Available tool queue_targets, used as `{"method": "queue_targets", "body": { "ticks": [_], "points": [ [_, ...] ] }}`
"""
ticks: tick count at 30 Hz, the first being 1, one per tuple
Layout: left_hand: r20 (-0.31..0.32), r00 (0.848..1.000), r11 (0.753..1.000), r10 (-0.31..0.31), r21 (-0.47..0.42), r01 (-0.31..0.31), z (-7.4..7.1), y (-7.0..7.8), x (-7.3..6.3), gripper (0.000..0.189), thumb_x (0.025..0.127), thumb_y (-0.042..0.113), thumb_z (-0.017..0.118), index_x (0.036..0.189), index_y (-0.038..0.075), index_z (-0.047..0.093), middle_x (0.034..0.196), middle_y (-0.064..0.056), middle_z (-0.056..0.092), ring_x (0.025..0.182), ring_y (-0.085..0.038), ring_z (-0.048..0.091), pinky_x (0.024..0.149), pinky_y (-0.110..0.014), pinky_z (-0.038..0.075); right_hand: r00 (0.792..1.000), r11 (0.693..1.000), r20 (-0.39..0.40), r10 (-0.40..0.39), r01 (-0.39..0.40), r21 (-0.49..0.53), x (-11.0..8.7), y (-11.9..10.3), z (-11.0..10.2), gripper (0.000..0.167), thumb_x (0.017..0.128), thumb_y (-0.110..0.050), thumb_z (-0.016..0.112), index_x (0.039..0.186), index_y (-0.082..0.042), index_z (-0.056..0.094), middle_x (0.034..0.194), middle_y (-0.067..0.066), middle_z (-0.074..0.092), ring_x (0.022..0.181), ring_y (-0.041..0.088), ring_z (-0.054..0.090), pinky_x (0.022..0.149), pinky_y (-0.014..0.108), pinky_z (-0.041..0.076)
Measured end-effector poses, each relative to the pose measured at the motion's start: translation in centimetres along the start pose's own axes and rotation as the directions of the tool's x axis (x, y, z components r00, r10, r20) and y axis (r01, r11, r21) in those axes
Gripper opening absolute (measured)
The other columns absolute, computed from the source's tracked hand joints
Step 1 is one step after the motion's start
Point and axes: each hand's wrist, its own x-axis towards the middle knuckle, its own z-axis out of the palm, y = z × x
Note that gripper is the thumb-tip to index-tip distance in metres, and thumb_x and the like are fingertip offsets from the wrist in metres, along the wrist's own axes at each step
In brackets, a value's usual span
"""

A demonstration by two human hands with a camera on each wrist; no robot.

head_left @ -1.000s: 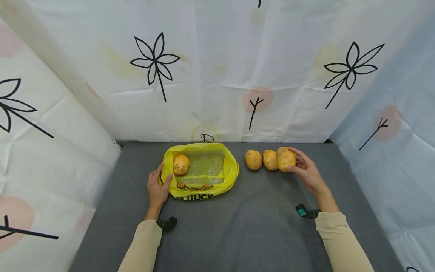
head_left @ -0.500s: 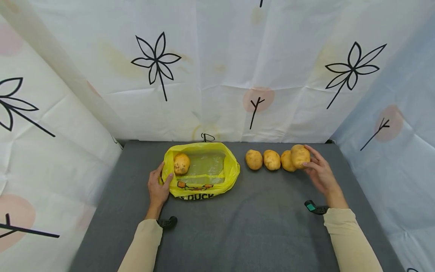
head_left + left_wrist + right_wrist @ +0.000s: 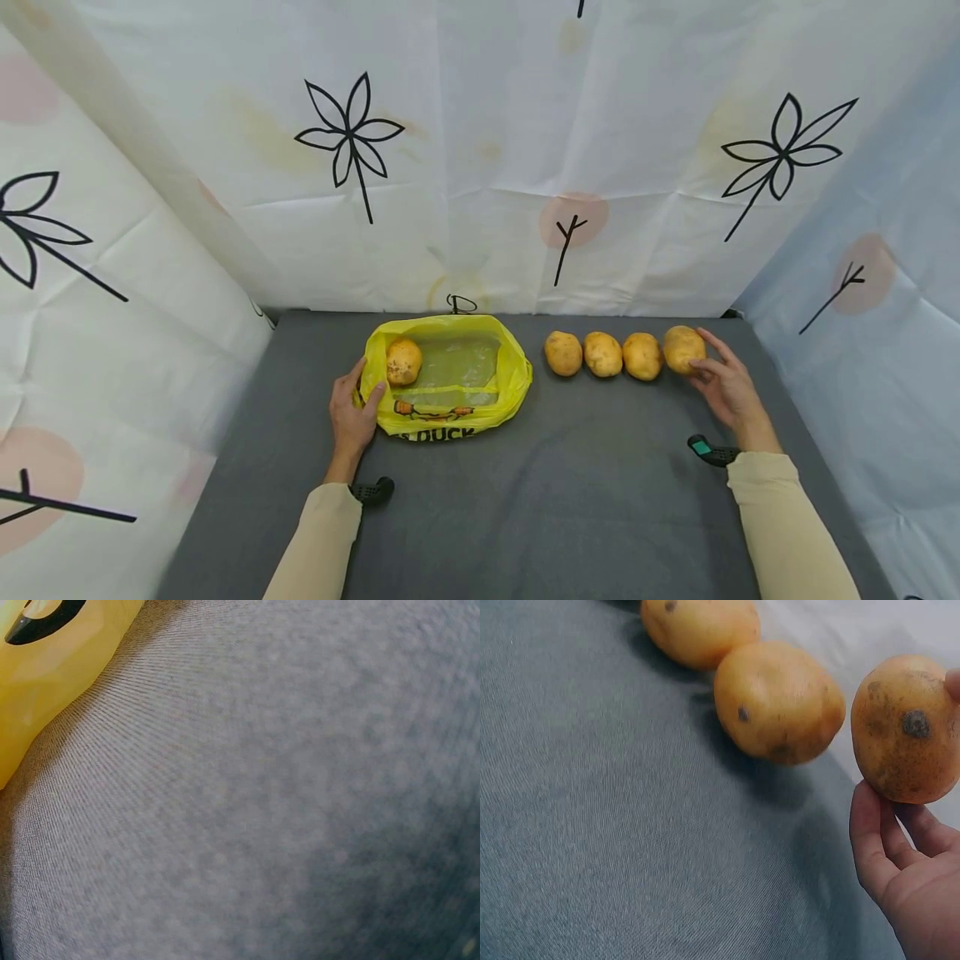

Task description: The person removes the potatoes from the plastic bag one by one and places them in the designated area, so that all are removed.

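Observation:
At the right end of a row, my right hand (image 3: 727, 385) pinches a potato (image 3: 683, 350) between thumb and fingertips. The right wrist view shows this held potato (image 3: 909, 731) with a dark spot, beside a neighbouring potato (image 3: 780, 703). My left hand (image 3: 354, 417) grips the left side of a yellow plastic bag (image 3: 510, 385), thumb at the inner rim and fingers outside. The bag's mouth is spread wide, and one potato (image 3: 404, 362) lies inside at the left. Only part of the bag (image 3: 56, 679) enters the left wrist view; the left hand is out of sight there.
Between bag and right hand, three potatoes sit in a line: one nearest the bag (image 3: 563, 353), one in the middle (image 3: 602, 354) and one beside the held potato (image 3: 642, 357). A patterned white curtain (image 3: 487, 167) bounds the back of the grey table (image 3: 517, 517).
My right hand has moved rightward with its potato, past the third potato in the row, which was hidden behind it at first. The left hand stays on the bag.

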Motion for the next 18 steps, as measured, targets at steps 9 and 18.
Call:
{"method": "queue_targets", "body": {
  "ticks": [9, 18],
  "points": [
    [-0.002, 1.0, 1.0, 0.011, 0.01, -0.011, 0.1, -0.2, 0.0, 0.06, 0.094, 0.017, 0.073, 0.149, 0.009, 0.053, 0.124, -0.027, 0.053, 0.113, -0.044, 0.051, 0.1, -0.062, 0.035, 0.989, 0.996, -0.12, 0.09, -0.088, 0.025, 0.6, 0.8, -1.2, 0.065, 0.101, 0.0, 0.058, 0.155, -0.031, 0.038, 0.145, -0.005, 0.033, 0.104, 0.005, 0.059, 0.084, 0.025, 0.05],
    [0.004, 1.0, 1.0, -0.003, 0.002, 0.003, 0.0, -0.2, 0.1, 0.059, 0.095, 0.02, 0.072, 0.15, 0.011, 0.053, 0.124, -0.026, 0.052, 0.112, -0.042, 0.051, 0.099, -0.06, 0.035, 0.979, 0.99, -0.155, 0.13, -0.137, -0.036, 1.3, 1.2, -1.6, 0.075, 0.102, -0.006, 0.059, 0.164, -0.025, 0.022, 0.156, 0.004, 0.025, 0.1, 0.005, 0.059, 0.082, 0.025, 0.051]
  ]
}}
